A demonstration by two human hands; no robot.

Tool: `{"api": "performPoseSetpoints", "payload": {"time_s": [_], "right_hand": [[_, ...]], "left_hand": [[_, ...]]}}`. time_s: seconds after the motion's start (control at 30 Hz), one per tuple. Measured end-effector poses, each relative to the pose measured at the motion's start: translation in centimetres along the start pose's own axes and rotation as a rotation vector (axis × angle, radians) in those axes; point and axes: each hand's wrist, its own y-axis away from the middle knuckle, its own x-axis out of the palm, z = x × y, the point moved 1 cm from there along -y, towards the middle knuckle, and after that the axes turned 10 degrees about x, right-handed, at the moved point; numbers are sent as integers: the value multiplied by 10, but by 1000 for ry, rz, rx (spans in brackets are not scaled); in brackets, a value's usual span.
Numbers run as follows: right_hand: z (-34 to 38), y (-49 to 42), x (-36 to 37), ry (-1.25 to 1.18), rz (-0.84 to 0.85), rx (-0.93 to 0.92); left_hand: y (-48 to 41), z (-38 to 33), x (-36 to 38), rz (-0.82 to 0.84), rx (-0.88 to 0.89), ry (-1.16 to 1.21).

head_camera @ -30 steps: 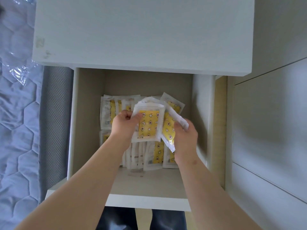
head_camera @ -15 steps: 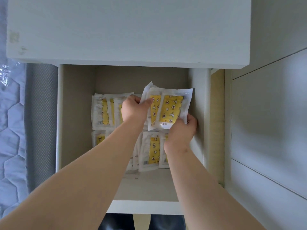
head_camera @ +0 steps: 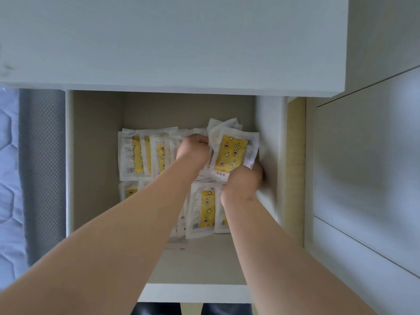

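Both hands were down inside the open drawer (head_camera: 95, 155), working at its far right corner. Between them stood a bundle of packets (head_camera: 231, 153), white-edged with a yellow star-and-moon print, tipped up so that its face showed, right against the drawer's right wall. The left hand (head_camera: 193, 148) had its fingers curled in against the bundle's left edge, gripping it there. The right hand (head_camera: 243, 180) was curled round the lower right corner, its knuckles touching the drawer wall. The bundle sat just past both hands, at the right end of the back row of packets (head_camera: 136, 153), which stood on edge to the left hand's left. A front row of packets (head_camera: 205, 210) lay under the wrists, nearer the person. The white cabinet top (head_camera: 172, 42) overhung the drawer, and a quilted mattress (head_camera: 9, 178) lay off to the left.
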Motion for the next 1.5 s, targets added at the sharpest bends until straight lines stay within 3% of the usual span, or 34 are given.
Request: {"api": "performPoseSetpoints", "payload": {"time_s": [0.17,0.27,0.37,0.5,0.67,0.77,0.97,1.23,1.4,1.5], "right_hand": [[-1,12,5,507,-206,-227],[2,18,4,796,-180,-472],[13,4,7,1055,-123,-528],[21,-18,10,1007,-34,-431],[23,-25,11,995,-21,-433],[21,-27,13,973,39,-457],[9,-23,35,967,125,-427],[30,-18,22,1297,-131,-724],[52,-23,29,1447,35,-835],[60,-33,34,1557,125,-777]], "left_hand": [[2,7,-2,70,92,-198],[2,10,-2,67,146,-295],[0,10,-4,92,203,-442],[-6,8,-7,95,370,-796],[-21,5,-12,250,517,-861],[-29,7,-22,234,535,-942],[-36,15,-52,165,538,-984],[-24,8,-33,287,459,-962],[-31,7,-29,104,547,-806],[-37,6,-27,170,490,-854]]}}
